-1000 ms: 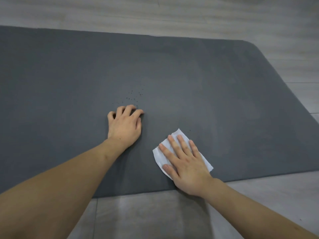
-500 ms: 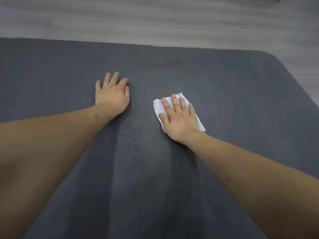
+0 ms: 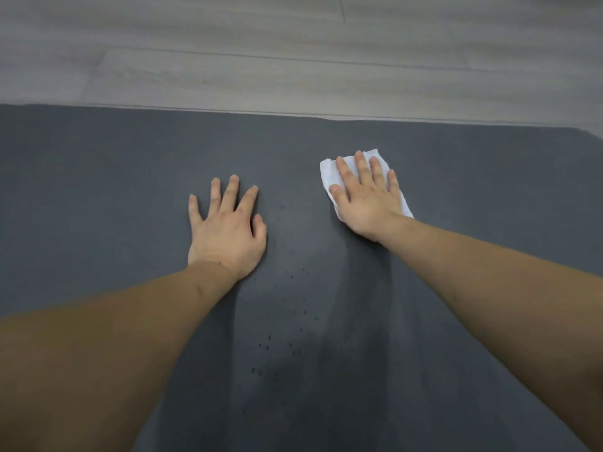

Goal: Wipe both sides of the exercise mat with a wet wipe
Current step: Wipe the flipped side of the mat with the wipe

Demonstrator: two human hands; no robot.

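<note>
Two hands flat on the exercise mat (image 3: pixel 114 197), both palm-down. Right hand (image 3: pixel 367 197) has fingers (image 3: pixel 359 164) straight and slightly spread, pressing the wet wipe (image 3: pixel 329 176) onto the mat; nothing curled or pinched. The wipe lies directly under those fingers and palm, white edges showing ahead of the fingertips, to the thumb side, and behind the little-finger side by the wrist. Left hand (image 3: pixel 226 231) is also flat with fingers splayed, bare on the mat, holding nothing; looks like a brace.

Key relation: the mat's far edge (image 3: pixel 326 117) lies just ahead of the right fingertips, with only a narrow dark strip between wipe and grey floor (image 3: pixel 293 60). The edge runs left-right across the view, so the mat's long axis looks crosswise to the fingers, though neither end shows fully; a rounded corner peeks in well off to the little-finger side of the right hand. Right hand is nearer that edge than the left, which sits back and toward the thumb side.

Small dark specks (image 3: pixel 293 318) are scattered between the forearms, behind both hands.

Judgement: top face mid-wipe, forward stroke nearly out of mat. Next pass probably pulls back or shifts sideways. Underside not yet visible.
</note>
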